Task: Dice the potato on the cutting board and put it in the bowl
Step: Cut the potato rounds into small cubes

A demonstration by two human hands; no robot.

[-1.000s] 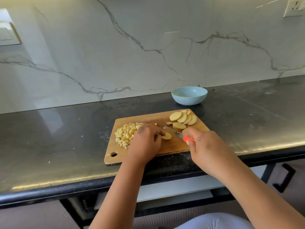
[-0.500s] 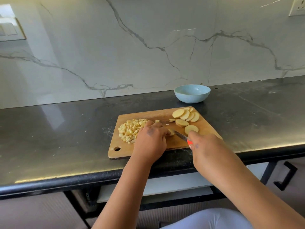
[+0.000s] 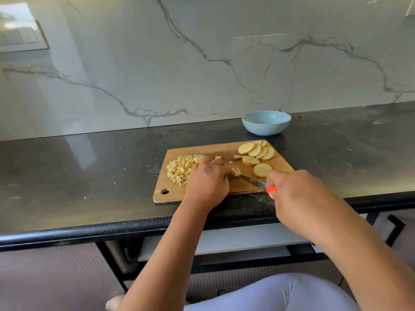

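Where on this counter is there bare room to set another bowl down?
Bare patches: the dark counter left of the cutting board, and the stretch right of the board and the blue bowl. Crowded: the board itself, with the diced pile, the potato slices, the knife and both hands; only a narrow strip separates board and bowl.

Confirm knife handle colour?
Bright orange-red knife handle, poking out of the right hand; head view.
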